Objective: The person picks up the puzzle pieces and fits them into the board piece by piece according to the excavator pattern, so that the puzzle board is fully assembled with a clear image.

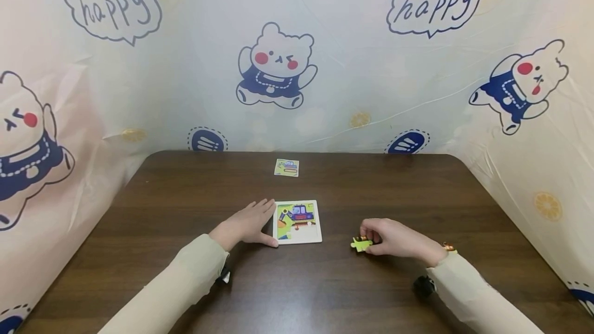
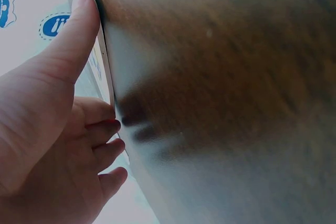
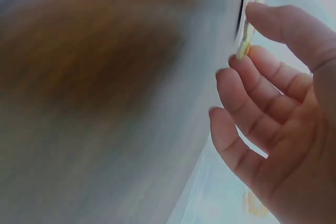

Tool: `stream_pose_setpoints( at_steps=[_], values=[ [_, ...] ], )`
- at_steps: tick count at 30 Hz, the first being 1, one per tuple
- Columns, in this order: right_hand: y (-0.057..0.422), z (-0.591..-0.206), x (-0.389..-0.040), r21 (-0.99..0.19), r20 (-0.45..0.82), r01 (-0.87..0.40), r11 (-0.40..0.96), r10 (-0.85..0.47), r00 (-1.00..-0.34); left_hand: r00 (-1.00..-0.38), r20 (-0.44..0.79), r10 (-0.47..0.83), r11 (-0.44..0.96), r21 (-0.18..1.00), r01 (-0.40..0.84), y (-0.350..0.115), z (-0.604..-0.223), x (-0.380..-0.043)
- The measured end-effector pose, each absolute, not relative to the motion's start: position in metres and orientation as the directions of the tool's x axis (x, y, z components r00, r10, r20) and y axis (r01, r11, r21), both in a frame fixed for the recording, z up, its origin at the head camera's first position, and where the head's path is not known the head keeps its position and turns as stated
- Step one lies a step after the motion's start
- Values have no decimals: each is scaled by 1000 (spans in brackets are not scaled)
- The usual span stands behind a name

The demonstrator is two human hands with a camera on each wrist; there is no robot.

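Observation:
A square jigsaw puzzle tray (image 1: 297, 241) with a white frame lies on the table, most of its excavator picture filled and a white gap at its lower right. Spread along the tray's left edge is my left hand (image 1: 246, 224), fingertips at the upper corner and thumb at the lower one. To the right of the tray, my right hand (image 1: 399, 240) pinches a green jigsaw piece (image 1: 361, 245) between thumb and fingers. In the right wrist view that piece (image 3: 244, 45) appears edge-on at the fingertips.
Behind the tray, a small picture card (image 1: 286, 167) with an excavator lies near the far edge of the brown wooden table (image 1: 223, 179). A printed curtain (image 1: 352, 76) with bears and "happy" bubbles hangs round the back and sides.

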State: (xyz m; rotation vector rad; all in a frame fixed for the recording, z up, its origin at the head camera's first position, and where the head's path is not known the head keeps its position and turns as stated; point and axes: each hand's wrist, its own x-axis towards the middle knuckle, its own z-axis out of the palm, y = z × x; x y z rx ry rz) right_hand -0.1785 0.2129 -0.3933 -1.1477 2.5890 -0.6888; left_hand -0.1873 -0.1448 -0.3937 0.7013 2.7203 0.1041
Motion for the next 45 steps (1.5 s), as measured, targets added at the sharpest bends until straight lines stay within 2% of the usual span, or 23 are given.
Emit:
stream_pose_setpoints(
  at_steps=[11,22,32,45],
  values=[
    [152,-392,-193,-401,24,-653,642,-706,-708,-824,-280,493,870,162,466,-146,-395,-188],
    [101,-395,-201,-314,17,-693,649,-726,-687,-825,-279,492,871,154,467,-147,-397,-189],
    [77,-404,-207,-326,-9,-706,629,-749,-663,-826,-283,487,873,162,459,-146,-393,-188],
    [73,-403,-206,-338,-16,-703,625,-751,-660,-826,-288,485,875,158,458,-146,-393,-188]
  ],
)
